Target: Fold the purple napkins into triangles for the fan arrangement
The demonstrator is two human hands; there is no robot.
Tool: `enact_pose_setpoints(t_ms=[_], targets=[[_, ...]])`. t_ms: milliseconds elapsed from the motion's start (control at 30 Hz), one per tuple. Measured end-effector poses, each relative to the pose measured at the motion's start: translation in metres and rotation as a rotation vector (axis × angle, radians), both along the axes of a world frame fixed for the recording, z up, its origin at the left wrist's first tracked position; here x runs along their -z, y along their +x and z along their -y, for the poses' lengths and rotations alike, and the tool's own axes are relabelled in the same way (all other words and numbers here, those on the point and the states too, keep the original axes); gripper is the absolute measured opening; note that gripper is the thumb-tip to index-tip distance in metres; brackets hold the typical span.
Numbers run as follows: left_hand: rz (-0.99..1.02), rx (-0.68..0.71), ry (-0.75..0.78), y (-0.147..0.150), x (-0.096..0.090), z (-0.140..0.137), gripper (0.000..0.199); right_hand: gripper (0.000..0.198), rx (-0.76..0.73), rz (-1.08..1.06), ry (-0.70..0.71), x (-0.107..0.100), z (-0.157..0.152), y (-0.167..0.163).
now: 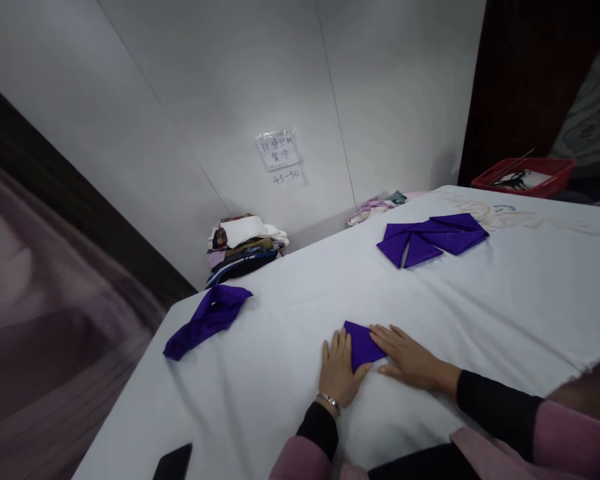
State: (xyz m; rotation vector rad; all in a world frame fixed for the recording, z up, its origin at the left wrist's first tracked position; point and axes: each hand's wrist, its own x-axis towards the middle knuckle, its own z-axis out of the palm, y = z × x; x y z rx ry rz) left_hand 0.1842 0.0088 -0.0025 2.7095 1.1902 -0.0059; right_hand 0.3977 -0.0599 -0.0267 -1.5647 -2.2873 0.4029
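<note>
A folded purple cloth napkin [364, 345] lies on the white-covered table in front of me, with straight edges and a pointed far corner. My left hand [341, 372] lies on its left side, fingers stretched out and pointing away, thumb along the near edge. From the right, my right hand [411, 358] rests flat, its fingertips on the napkin's right edge. Neither hand grips anything. Farther back on the right are folded purple napkins [450, 233], lying close together with angular flaps. Another purple cloth [210, 321], loosely crumpled, lies near the table's left edge.
A black phone-like object [174, 463] lies at the near left of the white tablecloth [290, 300]. Stacked clothes [245, 247] and more fabric [373, 208] sit beyond the far edge. A red basket [555, 177] stands at the back right. A handwritten sign [280, 152] hangs on the wall.
</note>
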Motion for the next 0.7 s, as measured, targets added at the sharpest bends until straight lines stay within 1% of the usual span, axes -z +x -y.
enact_pose_setpoints(t_ms=[167, 467, 600, 633, 700], targets=[[-0.056, -0.041, -0.002, -0.02, -0.006, 0.004, 0.076, 0.076, 0.008, 0.002, -0.03, -0.005, 0.0, -0.001], [-0.112, -0.052, 0.038, -0.047, -0.002, 0.009, 0.076, 0.075, 0.002, 0.001, -0.045, -0.007, 0.0, -0.001], [-0.138, -0.065, 0.005, -0.06, -0.009, 0.012, 0.076, 0.077, 0.014, 0.005, -0.055, -0.009, 0.0, -0.002], [-0.146, -0.08, -0.019, -0.062, -0.012, 0.012, 0.074, 0.078, 0.016, 0.003, -0.053, -0.009, 0.0, -0.003], [-0.152, -0.152, -0.075, -0.06, -0.019, 0.011, 0.07, 0.078, 0.017, -0.003, -0.044, -0.007, -0.001, -0.003]])
